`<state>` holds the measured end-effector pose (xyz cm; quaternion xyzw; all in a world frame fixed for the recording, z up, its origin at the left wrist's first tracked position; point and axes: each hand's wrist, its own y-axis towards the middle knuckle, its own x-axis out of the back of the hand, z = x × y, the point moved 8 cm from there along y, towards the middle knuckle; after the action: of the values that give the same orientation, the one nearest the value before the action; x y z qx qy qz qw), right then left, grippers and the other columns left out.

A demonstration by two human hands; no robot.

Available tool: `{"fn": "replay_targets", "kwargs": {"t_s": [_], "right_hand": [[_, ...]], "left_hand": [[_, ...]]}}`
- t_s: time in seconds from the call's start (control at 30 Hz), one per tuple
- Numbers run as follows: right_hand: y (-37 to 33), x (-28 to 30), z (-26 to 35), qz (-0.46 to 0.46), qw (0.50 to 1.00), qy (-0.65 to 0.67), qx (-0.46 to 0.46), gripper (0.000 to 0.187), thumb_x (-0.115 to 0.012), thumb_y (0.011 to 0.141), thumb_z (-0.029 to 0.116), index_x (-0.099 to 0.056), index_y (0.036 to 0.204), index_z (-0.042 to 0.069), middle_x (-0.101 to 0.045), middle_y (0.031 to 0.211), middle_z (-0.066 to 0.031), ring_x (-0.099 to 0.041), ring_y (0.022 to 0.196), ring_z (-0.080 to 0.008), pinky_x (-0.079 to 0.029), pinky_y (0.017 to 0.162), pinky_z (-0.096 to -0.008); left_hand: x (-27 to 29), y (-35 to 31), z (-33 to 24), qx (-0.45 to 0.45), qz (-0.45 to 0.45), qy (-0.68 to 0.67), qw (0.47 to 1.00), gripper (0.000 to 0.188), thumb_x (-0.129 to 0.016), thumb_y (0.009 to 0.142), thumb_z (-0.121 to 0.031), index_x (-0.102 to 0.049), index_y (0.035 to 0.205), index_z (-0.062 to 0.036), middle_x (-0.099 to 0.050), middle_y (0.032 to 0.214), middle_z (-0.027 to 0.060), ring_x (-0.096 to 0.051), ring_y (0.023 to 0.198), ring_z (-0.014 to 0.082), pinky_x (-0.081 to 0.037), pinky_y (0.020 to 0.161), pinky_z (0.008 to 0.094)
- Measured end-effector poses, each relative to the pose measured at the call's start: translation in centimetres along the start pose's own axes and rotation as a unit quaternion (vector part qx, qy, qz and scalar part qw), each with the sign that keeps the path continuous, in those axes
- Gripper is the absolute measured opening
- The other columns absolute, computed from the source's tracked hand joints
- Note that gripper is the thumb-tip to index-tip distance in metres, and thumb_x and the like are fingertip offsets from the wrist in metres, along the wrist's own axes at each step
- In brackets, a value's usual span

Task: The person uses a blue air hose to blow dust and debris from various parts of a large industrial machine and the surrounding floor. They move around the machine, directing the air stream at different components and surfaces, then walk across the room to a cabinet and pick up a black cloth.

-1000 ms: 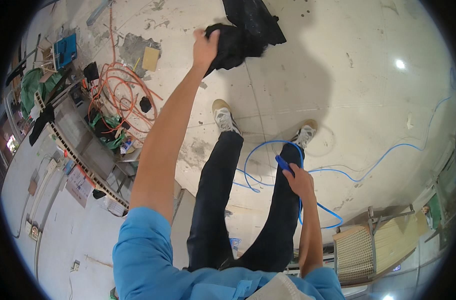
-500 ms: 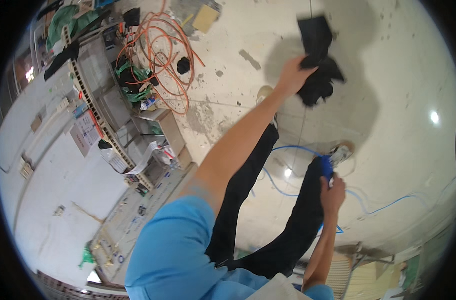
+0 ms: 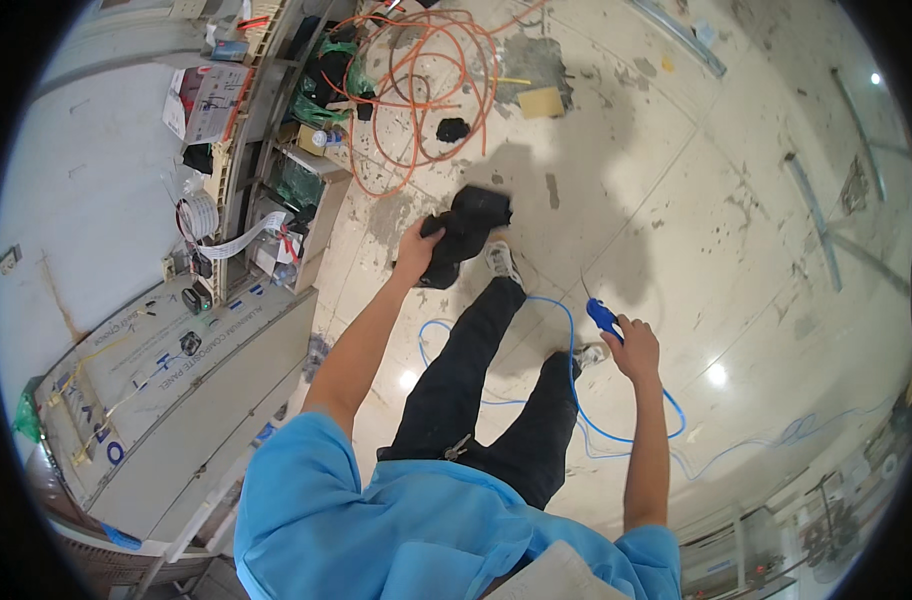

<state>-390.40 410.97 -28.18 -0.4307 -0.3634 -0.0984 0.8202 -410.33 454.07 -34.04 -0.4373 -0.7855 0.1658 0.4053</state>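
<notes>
My left hand (image 3: 417,250) is closed around a floppy black piece (image 3: 468,222), perhaps cloth or foam, held out over the floor in front of my left shoe (image 3: 502,260). Its exact kind is hard to make out because motion blurs it. In my right hand (image 3: 636,352) is a blue air blow gun (image 3: 603,316) whose thin nozzle points away from me. A blue air hose (image 3: 616,437) loops across the floor and past my legs, near that hand. A wide gap separates the blow gun from the black piece.
A coiled orange hose (image 3: 484,70) lies on the far-left floor beside a black scrap (image 3: 453,130) and a tan square (image 3: 542,103). Cluttered shelving (image 3: 321,170) and a large grey panel (image 3: 206,370) stand at left. Metal strips (image 3: 814,215) lie far right.
The view has swung to the right. My left hand has brought the black piece nearer and leftward, and the blow gun is now lifted clear of my right shoe.
</notes>
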Motion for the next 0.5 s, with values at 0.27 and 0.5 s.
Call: {"fn": "replay_targets", "kwargs": {"t_s": [0.27, 0.5], "right_hand": [[9.9, 5.3, 1.0, -0.011, 0.985, -0.136, -0.109, 0.045, -0.066, 0.09, 0.046, -0.06, 0.113, 0.008, -0.064, 0.094, -0.0188, -0.063, 0.094, -0.0365, -0.053, 0.077, -0.0476], [18.2, 0.9, 5.5, 0.069, 0.992, -0.094, -0.055, 0.048, -0.064, 0.092, 0.044, -0.058, 0.121, 0.007, -0.063, 0.095, -0.0197, -0.062, 0.095, -0.0386, -0.052, 0.077, -0.0494]], "left_hand": [[8.9, 3.7, 3.3, 0.031, -0.108, 0.228, 0.967, 0.042, -0.071, 0.084, -0.028, -0.057, 0.115, -0.0028, -0.057, 0.108, 0.0194, -0.063, 0.101, 0.0412, -0.053, 0.085, 0.0482], [8.1, 17.6, 6.6, 0.106, -0.016, 0.246, 0.963, 0.045, -0.067, 0.081, -0.029, -0.056, 0.113, 0.001, -0.067, 0.105, 0.0222, -0.065, 0.101, 0.041, -0.052, 0.087, 0.0498]]}}
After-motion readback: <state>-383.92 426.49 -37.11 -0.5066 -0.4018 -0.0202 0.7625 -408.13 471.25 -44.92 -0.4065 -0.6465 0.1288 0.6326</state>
